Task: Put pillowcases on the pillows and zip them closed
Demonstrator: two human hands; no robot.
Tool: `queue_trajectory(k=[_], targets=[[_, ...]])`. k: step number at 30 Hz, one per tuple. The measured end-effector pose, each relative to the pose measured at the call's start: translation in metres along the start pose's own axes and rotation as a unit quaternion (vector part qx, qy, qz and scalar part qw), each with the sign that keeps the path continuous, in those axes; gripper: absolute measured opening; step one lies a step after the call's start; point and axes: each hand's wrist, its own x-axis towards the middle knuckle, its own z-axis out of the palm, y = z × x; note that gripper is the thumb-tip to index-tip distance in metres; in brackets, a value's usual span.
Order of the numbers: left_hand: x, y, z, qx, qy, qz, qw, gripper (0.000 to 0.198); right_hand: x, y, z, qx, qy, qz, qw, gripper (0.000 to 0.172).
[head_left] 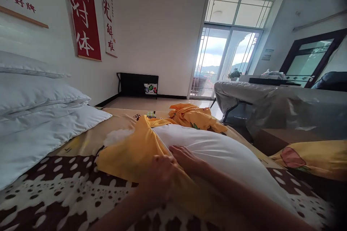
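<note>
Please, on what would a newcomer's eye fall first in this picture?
Probably on the bright yellow cloth in front, gripped by the left hand, and the large white pillow to its right, where the right hand rests. After these, perhaps the red banner at upper left and the glass door behind.

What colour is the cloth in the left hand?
The cloth is golden yellow, best seen in the head view, the only one here.

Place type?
Likely a room in a home, perhaps a bedroom: stacked white pillows on a patterned sheet, a hanging red scroll, and glass doors showing daylight.
</note>
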Motion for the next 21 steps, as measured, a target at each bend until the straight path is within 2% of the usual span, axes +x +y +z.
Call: queue_trajectory(k=[2, 5, 7, 9, 11, 14, 18, 21], targets=[[-0.018, -0.016, -0.007, 0.039, -0.021, -0.066, 0.997, 0.021, -0.011, -0.005, -0.008, -0.074, -0.001, -0.022, 0.997, 0.023], [-0.033, -0.042, -0.001, 0.094, -0.05, -0.13, 0.986, 0.027, -0.031, -0.01, -0.013, -0.145, 0.029, -0.02, 0.989, 0.038], [-0.033, -0.054, 0.009, 0.11, -0.072, -0.131, 0.983, 0.028, -0.043, -0.01, -0.008, -0.183, 0.052, 0.013, 0.982, 0.05], [-0.026, -0.059, 0.017, 0.109, -0.112, -0.104, 0.982, 0.023, -0.051, -0.009, 0.001, -0.202, 0.03, 0.032, 0.978, 0.041], [-0.016, -0.058, 0.019, 0.096, -0.139, -0.07, 0.983, 0.02, -0.052, -0.005, 0.008, -0.182, -0.022, 0.027, 0.983, 0.025], [-0.005, -0.052, 0.01, 0.068, -0.14, -0.053, 0.987, 0.017, -0.045, 0.0, 0.008, -0.137, -0.071, 0.017, 0.988, 0.023], [0.003, -0.041, -0.006, 0.034, -0.108, -0.083, 0.99, 0.012, -0.025, -0.004, -0.012, -0.144, -0.078, 0.041, 0.986, 0.023], [0.013, -0.032, -0.011, 0.017, -0.091, -0.08, 0.993, 0.012, -0.01, -0.014, -0.024, -0.139, -0.068, 0.053, 0.987, 0.024]])
